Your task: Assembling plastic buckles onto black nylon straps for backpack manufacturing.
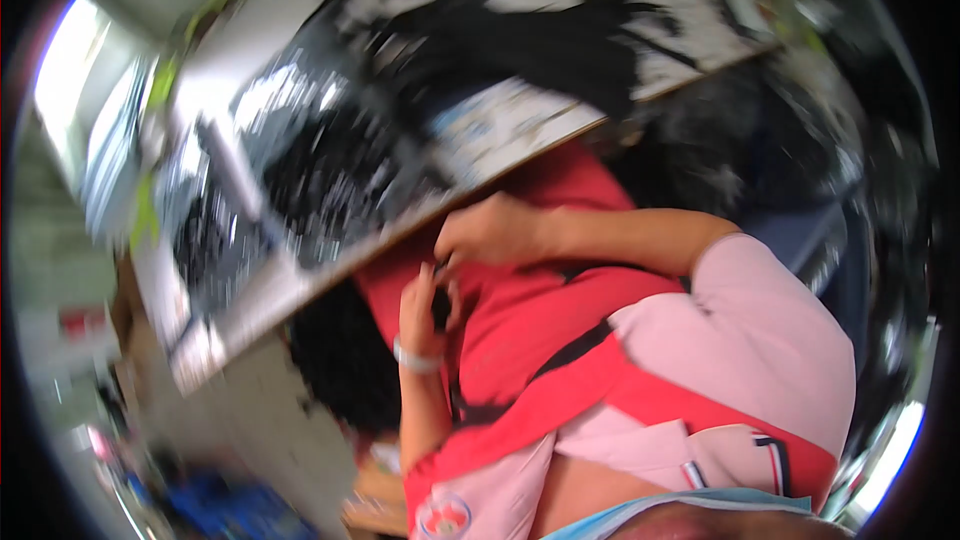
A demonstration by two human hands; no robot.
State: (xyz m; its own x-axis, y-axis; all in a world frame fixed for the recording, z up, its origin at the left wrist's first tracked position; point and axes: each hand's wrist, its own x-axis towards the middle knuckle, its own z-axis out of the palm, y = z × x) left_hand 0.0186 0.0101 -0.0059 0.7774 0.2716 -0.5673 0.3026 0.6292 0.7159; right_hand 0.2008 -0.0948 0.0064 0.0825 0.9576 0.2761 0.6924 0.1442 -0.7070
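Both my hands are close together in front of the red apron (530, 340), just off the table's near edge. My left hand (424, 315), with a pale band at its wrist, points upward with its fingers curled round a small black piece (441, 308). My right hand (490, 231) reaches across from the right, closed, its fingertips pinching at the top of that black piece beside my left fingertips. Blur hides what kind of thing it is. On the table, a heap of black cloth-like strips (520, 40) lies beyond my hands.
The white table (240, 335) runs slantwise ahead, its brown edge close to my hands. Clear plastic bags of black pieces (330, 165) rest on its left part. Dark plastic bags (720, 140) stand at the right. A black heap (345, 365) lies below the table; something blue (230, 505) is on the floor.
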